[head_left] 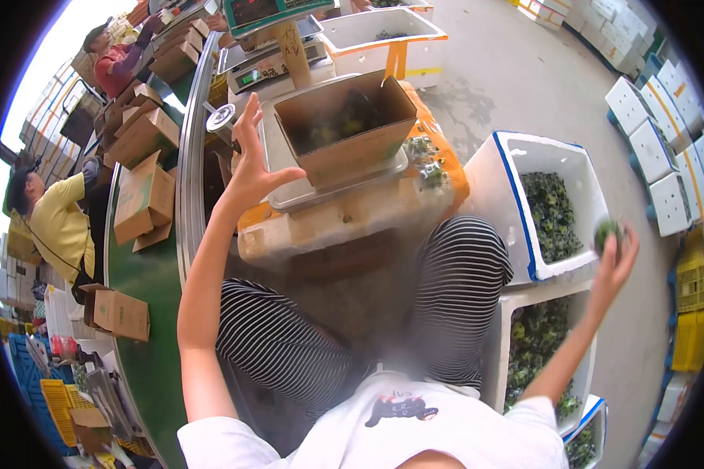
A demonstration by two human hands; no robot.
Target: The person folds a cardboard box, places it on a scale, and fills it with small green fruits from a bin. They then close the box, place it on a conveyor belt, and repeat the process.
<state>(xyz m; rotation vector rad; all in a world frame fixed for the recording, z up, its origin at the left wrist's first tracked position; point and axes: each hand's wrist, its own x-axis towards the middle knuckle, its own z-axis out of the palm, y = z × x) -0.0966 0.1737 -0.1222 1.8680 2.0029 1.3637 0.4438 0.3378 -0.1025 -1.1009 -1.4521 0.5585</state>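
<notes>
My left hand (252, 156) is raised with thumb and fingers spread, just left of an open cardboard box (360, 154), and holds nothing. The box sits on a metal tray (289, 201) and has dark green things inside, blurred in the view. Out to the right, my right hand (620, 262) grips a round dark green item (605, 232) whose kind I cannot make out. That hand is above the outer edge of a white foam box (489, 176) with blue tape, which holds many small dark green pieces. Clear-wrapped green packs (428, 162) lie right of the cardboard box.
More foam boxes (506, 375) of green pieces stand by my right side. A green conveyor belt (145, 273) with cardboard boxes (142, 201) runs along my left; two people (51, 207) are beyond it. Scales (278, 66) stand ahead. Crates and stacked foam boxes (653, 141) line the right.
</notes>
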